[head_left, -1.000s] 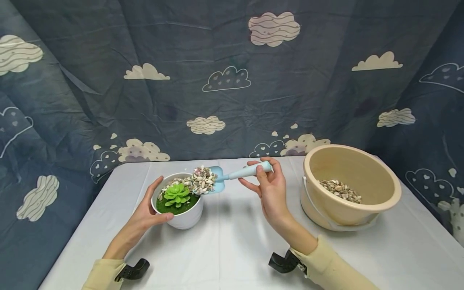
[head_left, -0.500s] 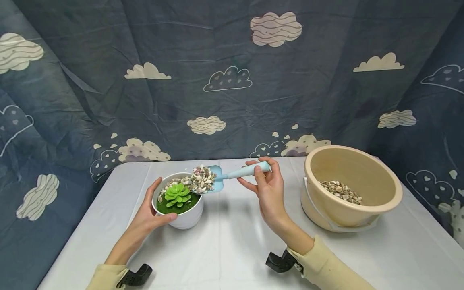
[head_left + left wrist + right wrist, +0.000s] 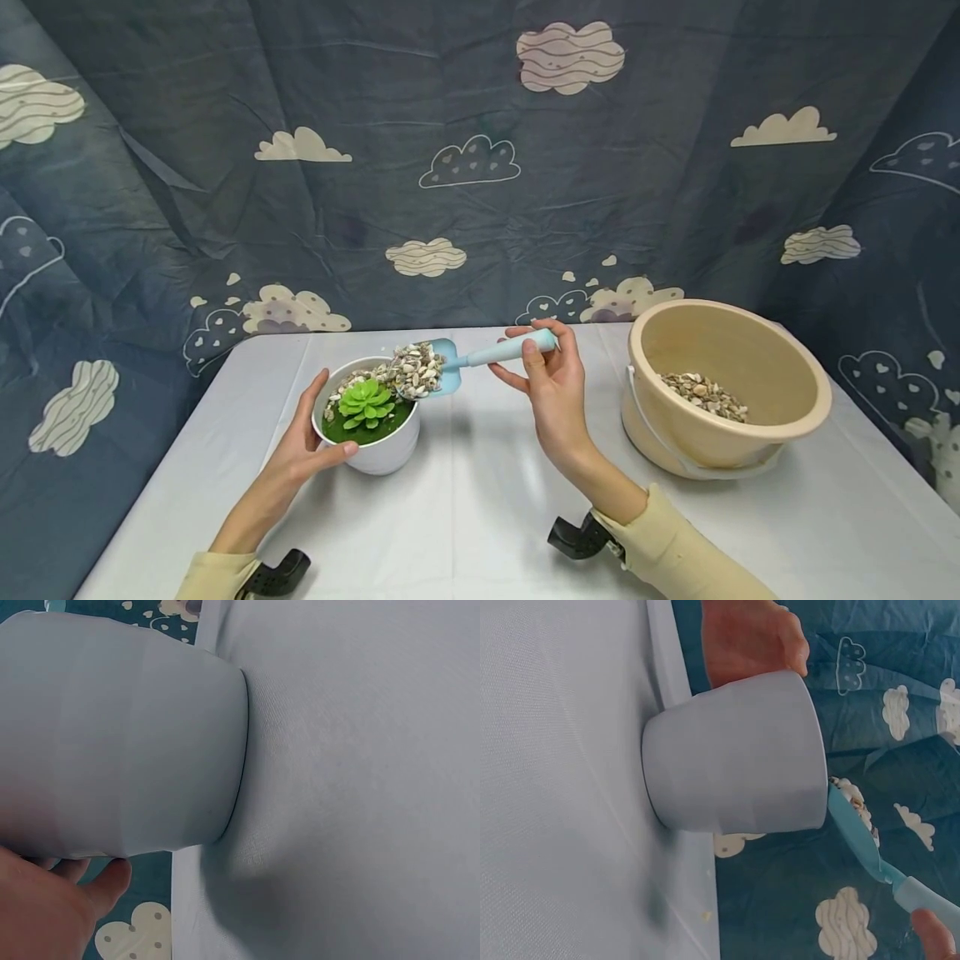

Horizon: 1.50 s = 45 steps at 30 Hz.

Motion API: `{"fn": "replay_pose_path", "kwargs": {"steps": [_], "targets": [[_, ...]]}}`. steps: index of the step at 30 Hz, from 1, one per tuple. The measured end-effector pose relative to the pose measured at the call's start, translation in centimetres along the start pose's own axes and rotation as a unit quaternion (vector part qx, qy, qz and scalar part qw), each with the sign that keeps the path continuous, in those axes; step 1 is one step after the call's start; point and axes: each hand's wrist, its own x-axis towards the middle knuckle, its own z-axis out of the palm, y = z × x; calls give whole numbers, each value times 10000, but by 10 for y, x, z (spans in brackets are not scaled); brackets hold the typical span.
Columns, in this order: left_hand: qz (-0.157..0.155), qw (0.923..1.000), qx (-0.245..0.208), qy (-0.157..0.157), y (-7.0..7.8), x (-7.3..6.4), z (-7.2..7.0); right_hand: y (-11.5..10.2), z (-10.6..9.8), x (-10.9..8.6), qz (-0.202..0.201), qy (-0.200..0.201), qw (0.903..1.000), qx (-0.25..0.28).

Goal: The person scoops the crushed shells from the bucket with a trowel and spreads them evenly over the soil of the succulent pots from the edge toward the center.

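Observation:
A white flower pot (image 3: pixel 390 452) stands on the left part of the table. In it a green succulent (image 3: pixel 366 403) rises from green moss, with pebbles along the back of the pot. My left hand (image 3: pixel 294 454) grips the pot's left side, thumb at the front rim and fingers behind. My right hand (image 3: pixel 558 408) pinches the handle of a light blue trowel (image 3: pixel 501 352). A heap of small pebbles (image 3: pixel 417 371) fills the trowel's blade, which overlaps the pot's right rim. In the right wrist view the trowel blade (image 3: pixel 857 836) slants right at the pot's rim.
A beige bucket (image 3: pixel 720 443) with a white handle stands at the right, pebbles (image 3: pixel 705 395) lying inside. White cloth covers the table (image 3: pixel 480 517). Behind it hangs a dark blue curtain (image 3: pixel 480 217) with cloud prints.
The trowel has shifted slightly left and up, its pebbles still heaped on the blade. My left hand keeps its grip and the pot stays in place.

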Motion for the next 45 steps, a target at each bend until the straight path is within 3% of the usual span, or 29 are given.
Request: {"fn": "replay_pose_path", "kwargs": {"steps": [16, 27, 37, 45], "targets": [[35, 9994, 294, 202, 0, 1, 0, 1, -2, 0, 86, 120, 9999, -14], [-403, 9945, 888, 382, 3, 3, 1, -2, -2, -1, -114, 6, 9999, -69], [-118, 9997, 61, -224, 3, 1, -5, -5, -2, -1, -248, -81, 9994, -242], [-28, 9997, -14, -262, 5, -2, -4, -6, -1, -1, -324, -148, 9988, -332]]}}
